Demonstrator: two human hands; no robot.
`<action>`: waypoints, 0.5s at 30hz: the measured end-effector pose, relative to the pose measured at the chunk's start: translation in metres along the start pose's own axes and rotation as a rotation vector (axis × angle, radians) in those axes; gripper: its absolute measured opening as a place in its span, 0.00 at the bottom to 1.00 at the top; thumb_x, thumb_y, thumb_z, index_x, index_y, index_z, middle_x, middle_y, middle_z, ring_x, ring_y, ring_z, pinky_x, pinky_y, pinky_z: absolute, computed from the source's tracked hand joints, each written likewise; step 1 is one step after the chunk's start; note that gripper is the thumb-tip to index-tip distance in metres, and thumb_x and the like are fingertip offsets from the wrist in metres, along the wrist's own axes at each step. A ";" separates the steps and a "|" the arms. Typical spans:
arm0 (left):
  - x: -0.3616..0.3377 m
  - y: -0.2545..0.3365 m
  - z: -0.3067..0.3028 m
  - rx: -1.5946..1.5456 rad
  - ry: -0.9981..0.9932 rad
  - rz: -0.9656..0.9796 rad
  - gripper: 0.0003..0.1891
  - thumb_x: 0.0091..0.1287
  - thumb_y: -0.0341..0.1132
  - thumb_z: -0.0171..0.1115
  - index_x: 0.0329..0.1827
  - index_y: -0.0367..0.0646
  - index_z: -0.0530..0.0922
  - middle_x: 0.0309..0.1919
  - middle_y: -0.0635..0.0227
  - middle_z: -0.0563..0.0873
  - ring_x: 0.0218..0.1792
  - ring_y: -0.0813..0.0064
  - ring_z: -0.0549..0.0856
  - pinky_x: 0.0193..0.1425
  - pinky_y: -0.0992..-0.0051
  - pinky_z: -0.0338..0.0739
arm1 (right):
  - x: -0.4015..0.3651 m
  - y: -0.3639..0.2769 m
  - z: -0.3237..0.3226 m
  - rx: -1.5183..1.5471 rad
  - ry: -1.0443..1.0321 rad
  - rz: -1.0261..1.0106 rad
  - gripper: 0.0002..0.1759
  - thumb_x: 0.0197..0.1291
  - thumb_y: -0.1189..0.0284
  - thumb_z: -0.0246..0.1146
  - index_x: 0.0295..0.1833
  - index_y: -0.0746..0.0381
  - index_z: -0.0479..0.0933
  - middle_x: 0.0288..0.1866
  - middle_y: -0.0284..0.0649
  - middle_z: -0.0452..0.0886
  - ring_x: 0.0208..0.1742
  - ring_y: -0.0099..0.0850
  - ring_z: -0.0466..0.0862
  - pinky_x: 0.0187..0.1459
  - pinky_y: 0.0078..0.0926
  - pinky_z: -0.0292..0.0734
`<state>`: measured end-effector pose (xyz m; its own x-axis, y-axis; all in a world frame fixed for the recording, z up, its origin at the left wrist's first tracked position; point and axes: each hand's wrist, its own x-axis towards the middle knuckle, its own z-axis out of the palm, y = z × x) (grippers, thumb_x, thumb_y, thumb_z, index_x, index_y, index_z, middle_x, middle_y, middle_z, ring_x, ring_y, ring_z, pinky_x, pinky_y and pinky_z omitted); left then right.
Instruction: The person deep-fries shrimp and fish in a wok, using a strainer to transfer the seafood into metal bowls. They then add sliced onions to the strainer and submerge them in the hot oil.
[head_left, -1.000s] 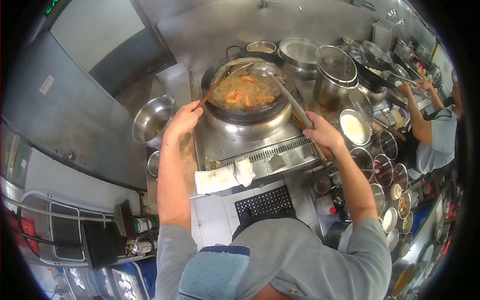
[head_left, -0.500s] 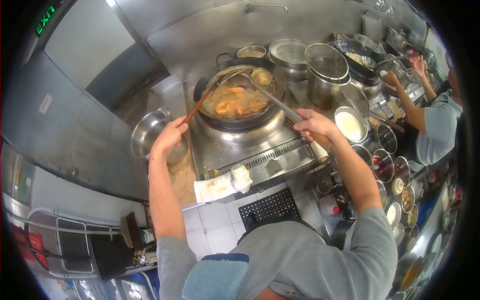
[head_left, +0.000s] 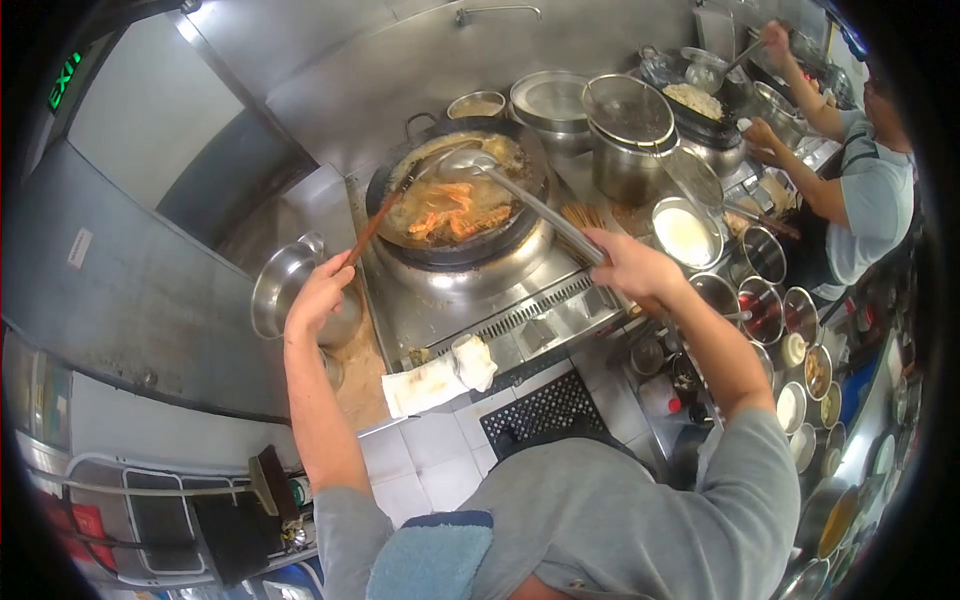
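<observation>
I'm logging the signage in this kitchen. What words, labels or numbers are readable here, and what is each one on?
"EXIT": green lit sign, high at the upper left.
White label on the steel wall at left: too small to read.
Bottle at the lower left: its label is blurred and unreadable.
Nothing else readable shows.

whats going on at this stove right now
A person stands at a stove over a wok of orange pieces frying in bubbling liquid. The left hand holds long chopsticks whose tips reach into the wok. The right hand holds a metal ladle by its handle, bowl over the wok's far side. Further right, a co-worker tends another wok.
</observation>
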<state>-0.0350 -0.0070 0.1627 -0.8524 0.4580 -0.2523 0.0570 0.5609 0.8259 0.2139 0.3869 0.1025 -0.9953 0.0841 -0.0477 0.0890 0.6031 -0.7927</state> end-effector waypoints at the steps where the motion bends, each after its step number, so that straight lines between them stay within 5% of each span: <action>1: 0.001 -0.003 -0.001 -0.003 -0.011 0.005 0.25 0.72 0.38 0.53 0.71 0.45 0.68 0.35 0.78 0.74 0.23 0.86 0.66 0.24 0.81 0.63 | -0.012 0.000 0.002 -0.177 0.077 -0.041 0.35 0.56 0.72 0.61 0.70 0.63 0.61 0.26 0.43 0.79 0.24 0.33 0.80 0.29 0.31 0.73; 2: 0.001 -0.007 -0.002 -0.006 -0.023 0.009 0.25 0.72 0.38 0.53 0.71 0.45 0.68 0.34 0.78 0.74 0.23 0.86 0.66 0.24 0.81 0.63 | -0.021 -0.007 0.004 -0.352 0.154 -0.083 0.35 0.56 0.72 0.61 0.70 0.62 0.61 0.29 0.46 0.82 0.27 0.36 0.82 0.33 0.33 0.76; 8: 0.002 -0.014 0.003 0.047 -0.011 0.033 0.26 0.71 0.39 0.54 0.72 0.45 0.67 0.38 0.76 0.77 0.25 0.85 0.67 0.24 0.80 0.64 | -0.045 -0.064 -0.017 -0.110 -0.085 0.238 0.37 0.53 0.72 0.63 0.70 0.62 0.61 0.37 0.55 0.82 0.38 0.50 0.83 0.42 0.40 0.77; 11: 0.000 -0.008 0.005 0.040 -0.007 0.052 0.26 0.71 0.38 0.53 0.72 0.44 0.67 0.36 0.76 0.77 0.25 0.85 0.67 0.24 0.80 0.64 | -0.005 -0.006 0.016 -0.260 0.074 0.019 0.38 0.53 0.72 0.63 0.70 0.64 0.60 0.36 0.55 0.82 0.40 0.50 0.83 0.44 0.40 0.77; 15: 0.005 -0.009 -0.001 -0.041 0.001 0.042 0.26 0.72 0.38 0.53 0.72 0.42 0.66 0.34 0.77 0.75 0.25 0.85 0.67 0.24 0.80 0.64 | 0.006 -0.017 0.036 -0.222 0.168 0.088 0.38 0.53 0.73 0.62 0.70 0.67 0.59 0.43 0.58 0.82 0.46 0.52 0.83 0.48 0.42 0.76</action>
<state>-0.0401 -0.0106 0.1542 -0.8500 0.4802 -0.2165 0.0714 0.5122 0.8559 0.2049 0.3486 0.0942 -0.9648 0.2628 0.0062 0.1988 0.7448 -0.6370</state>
